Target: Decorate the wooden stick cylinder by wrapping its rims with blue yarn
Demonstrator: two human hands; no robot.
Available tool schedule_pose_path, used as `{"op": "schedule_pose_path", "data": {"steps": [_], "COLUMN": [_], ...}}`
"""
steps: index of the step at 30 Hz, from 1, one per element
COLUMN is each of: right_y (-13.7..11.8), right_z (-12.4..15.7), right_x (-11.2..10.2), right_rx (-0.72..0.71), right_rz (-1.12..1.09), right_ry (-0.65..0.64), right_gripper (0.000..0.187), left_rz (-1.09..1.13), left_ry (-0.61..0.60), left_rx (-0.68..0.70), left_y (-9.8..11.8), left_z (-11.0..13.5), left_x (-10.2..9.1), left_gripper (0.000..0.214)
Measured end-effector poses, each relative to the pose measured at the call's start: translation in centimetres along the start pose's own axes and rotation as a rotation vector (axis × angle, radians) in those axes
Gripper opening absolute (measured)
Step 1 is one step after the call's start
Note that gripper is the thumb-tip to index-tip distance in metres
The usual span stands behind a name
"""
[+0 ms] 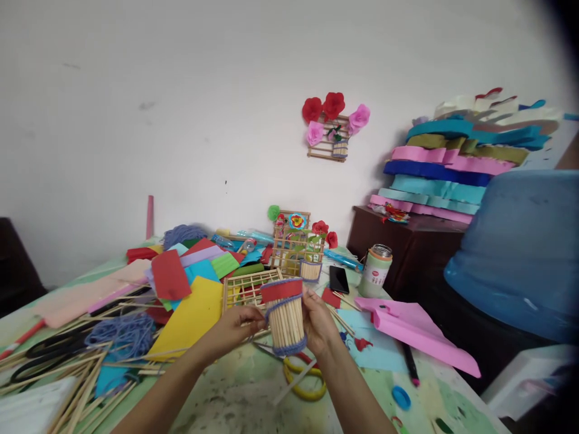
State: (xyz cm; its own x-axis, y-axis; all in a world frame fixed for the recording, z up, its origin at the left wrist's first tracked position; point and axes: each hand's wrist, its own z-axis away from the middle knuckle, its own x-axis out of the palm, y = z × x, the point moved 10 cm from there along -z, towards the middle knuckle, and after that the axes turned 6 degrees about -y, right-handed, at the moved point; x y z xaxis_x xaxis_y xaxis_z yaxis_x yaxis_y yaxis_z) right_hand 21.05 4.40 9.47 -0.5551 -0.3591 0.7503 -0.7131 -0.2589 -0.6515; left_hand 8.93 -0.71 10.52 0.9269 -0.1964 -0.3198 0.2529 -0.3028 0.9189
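One stick cup: the cup [287, 319] is in the air above the table [235, 401], between both hands; mouth toward 12 o'clock, base toward 6.
Long axis: near upright, the top leaning slightly toward 11 o'clock.
Cup trim: red band [281, 291] below the mouth; blue yarn edging at mouth, beneath the band and around the base.
Right hand: the right hand [319, 316] grips the cup's 3 o'clock side, fingers curled around it; some fingertips hidden.
Left hand: the left hand [239, 325] is at the cup's 9 o'clock side, fingers bent, thumb and forefinger drawn close; cannot tell whether anything is pinched between them.
Scissors: yellow-handled scissors [312, 396] lie on the table at 5 o'clock from the cup.
Lattice: stick lattice [251, 295] near, at 10 o'clock.
Sheets: yellow sheet [194, 313] at 9 o'clock; pink paper [416, 331] at 3.
Phone: dark-screened phone [338, 279] at 2 o'clock.
Flowered rack: the rack [289, 241] stands at 12 o'clock, beyond the cup.
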Motion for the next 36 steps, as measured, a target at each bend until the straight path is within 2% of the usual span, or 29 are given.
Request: {"op": "schedule_pose_path", "data": {"steps": [4, 8, 10, 15, 19, 21, 24, 28, 33, 36], "right_y": [0.1, 0.3, 0.8, 1.8, 1.8, 1.4, -0.2, -2.9, -6.3, -6.7], "right_z": [0.2, 0.0, -0.2, -0.5, -0.3, -0.2, 0.1, 1.1, 3.8, 5.8], "right_x": [0.0, -0.5, -1.0, -2.0, -1.7, -1.4, -1.0, 0.5, 4.2, 6.4], "right_rx": [-0.016, -0.043, -0.048, -0.080, -0.118, -0.135, -0.215, -0.389, -0.572, -0.488], "right_rz": [0.028, 0.084, 0.125, 0.345, 0.489, 0.546, 0.674, 0.888, 0.996, 0.910], "right_ry": [0.034, 0.060, 0.065, 0.091, 0.093, 0.093, 0.114, 0.115, 0.052, -0.048], "right_gripper": [0.020, 0.026, 0.028, 0.027, 0.025, 0.023, 0.020, 0.017, 0.011, 0.008], "left_rz": [0.017, 0.121, 0.124, 0.036, -0.068, -0.052, 0.083, 0.240, 0.310, 0.330], "left_ry": [0.147, 0.368, 0.421, 0.344, 0.292, 0.238, 0.278, 0.304, 0.365, 0.449], "left_rx": [-0.009, -0.058, -0.047, 0.025, -0.030, -0.054, -0.075, -0.113, -0.128, -0.139], "left_y": [0.5, 0.3, 0.5, 1.3, 0.8, 0.6, -0.1, -1.5, -3.0, -3.7], "left_z": [0.5, 1.5, 1.8, 1.3, 0.9, 0.7, 0.8, 0.7, 0.7, 1.1], "left_x": [-1.6, -3.7, -4.1, -3.2, -2.8, -2.4, -2.8, -2.6, -3.0, -3.7], "left_gripper": [0.007, 0.016, 0.024, 0.031, 0.021, 0.024, 0.025, 0.025, 0.030, 0.031]}}
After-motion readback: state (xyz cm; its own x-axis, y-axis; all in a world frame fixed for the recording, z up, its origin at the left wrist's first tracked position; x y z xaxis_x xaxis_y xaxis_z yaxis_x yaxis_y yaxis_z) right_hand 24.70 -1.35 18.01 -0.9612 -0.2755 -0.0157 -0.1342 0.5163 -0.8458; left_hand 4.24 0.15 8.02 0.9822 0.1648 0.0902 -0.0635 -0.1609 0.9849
